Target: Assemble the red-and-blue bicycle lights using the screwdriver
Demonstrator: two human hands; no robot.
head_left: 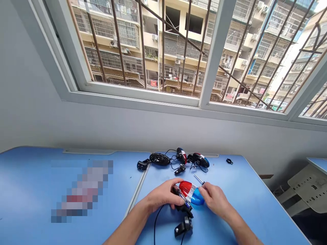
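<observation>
My left hand [166, 194] is closed around a black battery housing [187, 206], with what look like batteries showing along its open side. Against it sits a red, white and blue light cover [190, 193]. The fingers of my right hand [216, 200] touch the cover's blue end. That hand also grips a screwdriver [199, 179], whose metal shaft points up and left; its handle is mostly hidden. Just below the housing lies a black clamp-like switch piece [184, 227] with a black cable [155, 224] near it.
Further back on the blue table [122, 177] are similar lights, one with its black underside up [159, 159], another beside it [182, 155], and a third [200, 160], with cables. A small black ring clamp [229, 161] lies right. A blurred patch [84, 190] covers something left. A barred window stands behind.
</observation>
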